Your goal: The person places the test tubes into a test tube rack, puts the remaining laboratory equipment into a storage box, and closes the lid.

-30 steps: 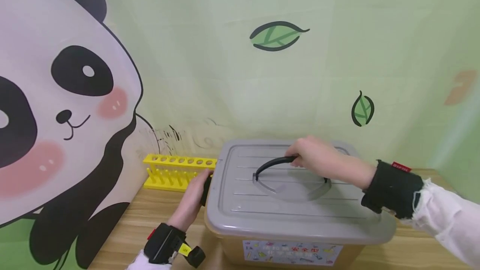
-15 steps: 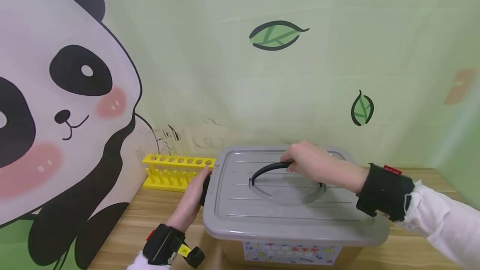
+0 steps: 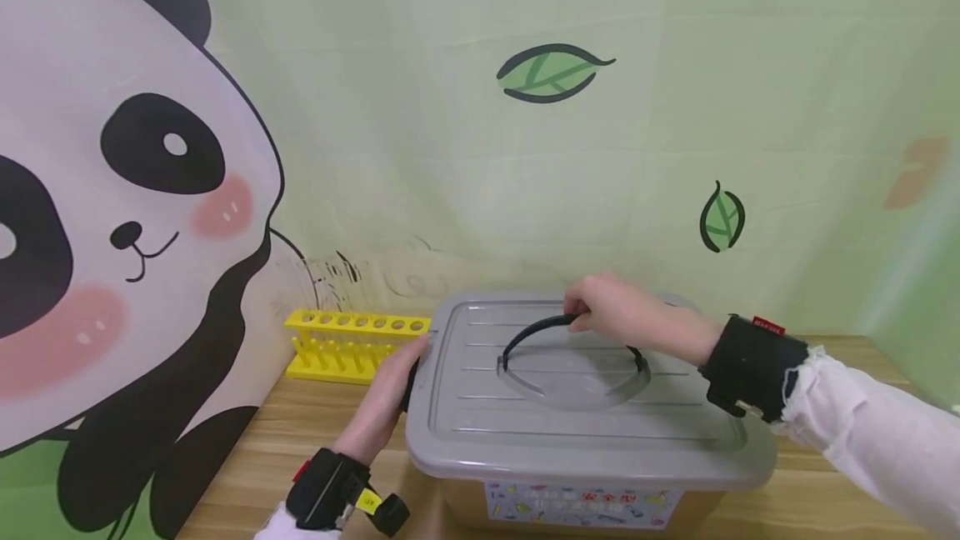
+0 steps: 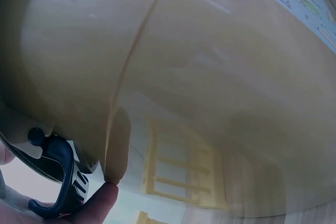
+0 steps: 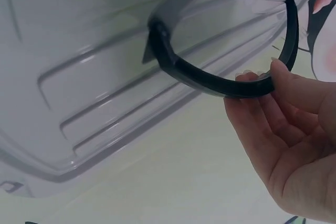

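A grey lidded storage box (image 3: 697,507) with tan translucent walls and a printed label (image 3: 585,507) stands on the wooden table. My right hand (image 3: 622,311) grips the curved black handle (image 5: 215,82) on the grey lid (image 3: 517,432); in the right wrist view, thumb and fingertips pinch it near the middle of its arc. My left hand (image 3: 386,386) is at the box's left side. There its fingers hold the black side latch (image 4: 63,166), which hangs away from the wall, and one fingertip (image 4: 109,190) touches the tan wall. Part of the left hand is out of sight behind the latch.
Behind the left hand a yellow test tube rack (image 3: 352,346) stands on the table, close to the box. A green wall sheet with a printed panda and leaves (image 3: 555,73) rises right behind the box.
The lid has come down and slightly left, then stayed in place. My right hand has moved left with the handle, lifting it a little at the end. My left hand has barely moved.
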`<state>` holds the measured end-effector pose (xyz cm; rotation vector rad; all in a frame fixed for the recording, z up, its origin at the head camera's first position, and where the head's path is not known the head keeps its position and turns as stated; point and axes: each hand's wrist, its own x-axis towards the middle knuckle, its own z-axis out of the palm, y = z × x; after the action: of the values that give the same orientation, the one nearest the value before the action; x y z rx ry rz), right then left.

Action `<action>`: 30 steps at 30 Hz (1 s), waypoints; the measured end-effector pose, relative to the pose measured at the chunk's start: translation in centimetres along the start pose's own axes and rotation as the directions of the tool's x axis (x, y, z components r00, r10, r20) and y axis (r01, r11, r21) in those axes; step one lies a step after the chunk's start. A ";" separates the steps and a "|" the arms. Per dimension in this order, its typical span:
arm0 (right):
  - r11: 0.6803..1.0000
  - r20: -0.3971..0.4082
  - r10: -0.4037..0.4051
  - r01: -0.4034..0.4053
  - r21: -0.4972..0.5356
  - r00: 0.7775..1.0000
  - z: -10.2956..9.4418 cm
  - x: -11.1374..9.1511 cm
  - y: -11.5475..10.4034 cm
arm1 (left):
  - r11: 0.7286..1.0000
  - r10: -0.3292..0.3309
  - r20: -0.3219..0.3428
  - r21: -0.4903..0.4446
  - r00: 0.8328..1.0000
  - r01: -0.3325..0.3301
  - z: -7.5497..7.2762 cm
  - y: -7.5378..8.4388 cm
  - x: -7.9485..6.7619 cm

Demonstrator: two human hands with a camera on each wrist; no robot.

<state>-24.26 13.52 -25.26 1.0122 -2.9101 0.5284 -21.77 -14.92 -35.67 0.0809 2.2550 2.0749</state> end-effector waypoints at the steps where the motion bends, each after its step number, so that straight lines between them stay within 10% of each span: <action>1: 1.000 0.000 -0.001 0.001 0.001 1.000 -0.1 -0.1 0.0 | 1.000 0.001 0.003 -0.004 1.000 -0.001 0.0 0.0 0.0; 13: 0.984 0.030 -0.175 0.174 0.036 0.984 -0.7 -2.3 -1.1 | 1.000 0.003 0.044 -0.028 0.999 -0.002 0.0 0.7 -0.6; 22: 0.988 0.126 -0.151 0.146 0.045 0.981 0.6 -3.8 -2.2 | 1.000 0.004 0.047 -0.003 0.999 -0.004 0.5 2.7 -2.0; 30: 0.989 0.158 -0.145 0.138 0.054 0.977 1.4 -4.2 -2.4 | 1.000 0.016 0.044 -0.010 0.999 -0.016 0.0 0.6 -0.6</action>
<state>-19.35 13.76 -26.38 1.3161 -2.9437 0.5275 -21.22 -14.95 -35.03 0.1435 2.2261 2.0703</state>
